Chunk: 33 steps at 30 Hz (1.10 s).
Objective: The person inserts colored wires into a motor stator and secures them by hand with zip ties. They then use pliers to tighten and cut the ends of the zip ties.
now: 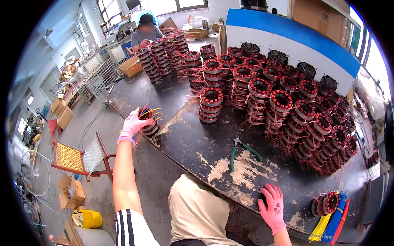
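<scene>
My left hand (134,125), in a pink glove, is stretched out to the table's left edge. Its fingers close on the top wound motor stator (147,116) of a short stack, with yellow, blue and red wires sticking out around it. The palm hides part of that stator. My right hand (271,207), also gloved in pink, rests on the near edge of the table with thumb and fingers apart, holding nothing that I can see. Between the hands lie cutting pliers (243,151) with green handles, jaws pointing away from me.
Many stacked stators (283,102) crowd the table's (184,139) middle and right. Yellow, blue and red wire bundles (334,219) lie at the near right beside a pair of stators (324,203). Across the table a person (146,35) works behind more stacks. A chair (82,158) stands left.
</scene>
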{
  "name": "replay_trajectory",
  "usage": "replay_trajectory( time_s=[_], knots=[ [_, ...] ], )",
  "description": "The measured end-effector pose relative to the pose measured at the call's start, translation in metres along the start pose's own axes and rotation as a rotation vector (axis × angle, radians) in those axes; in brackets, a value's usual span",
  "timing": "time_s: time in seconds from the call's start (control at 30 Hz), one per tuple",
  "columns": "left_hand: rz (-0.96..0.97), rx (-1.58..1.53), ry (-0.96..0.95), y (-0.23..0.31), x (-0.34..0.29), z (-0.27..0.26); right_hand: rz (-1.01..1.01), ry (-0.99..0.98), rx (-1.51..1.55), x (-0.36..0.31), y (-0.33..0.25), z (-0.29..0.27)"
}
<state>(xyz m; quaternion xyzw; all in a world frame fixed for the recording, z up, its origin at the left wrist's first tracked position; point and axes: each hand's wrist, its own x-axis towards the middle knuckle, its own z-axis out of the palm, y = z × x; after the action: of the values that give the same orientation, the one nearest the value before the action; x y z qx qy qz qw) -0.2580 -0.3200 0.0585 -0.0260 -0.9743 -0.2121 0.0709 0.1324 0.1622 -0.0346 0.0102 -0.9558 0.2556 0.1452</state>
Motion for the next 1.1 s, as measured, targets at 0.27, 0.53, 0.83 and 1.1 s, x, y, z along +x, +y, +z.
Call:
replay_trajectory(
  time_s=[0.27, 0.53, 0.83, 1.1],
  knots=[
    [-0.024, -0.260, -0.037, -0.008, -0.004, 0.001, 0.008, 0.001, 0.007, -0.002, -0.003, 0.001],
    [-0.010, -0.493, -0.058, -0.020, 0.002, 0.010, 0.005, 0.016, 0.022, -0.002, -0.003, -0.002],
    [0.053, -0.612, -0.114, -0.039, 0.008, 0.019, -0.030, 0.048, 0.019, -0.002, -0.001, 0.001],
    [0.085, -0.663, -0.231, -0.028, 0.001, 0.014, -0.028, 0.044, 0.009, -0.003, -0.003, -0.002]
  ],
)
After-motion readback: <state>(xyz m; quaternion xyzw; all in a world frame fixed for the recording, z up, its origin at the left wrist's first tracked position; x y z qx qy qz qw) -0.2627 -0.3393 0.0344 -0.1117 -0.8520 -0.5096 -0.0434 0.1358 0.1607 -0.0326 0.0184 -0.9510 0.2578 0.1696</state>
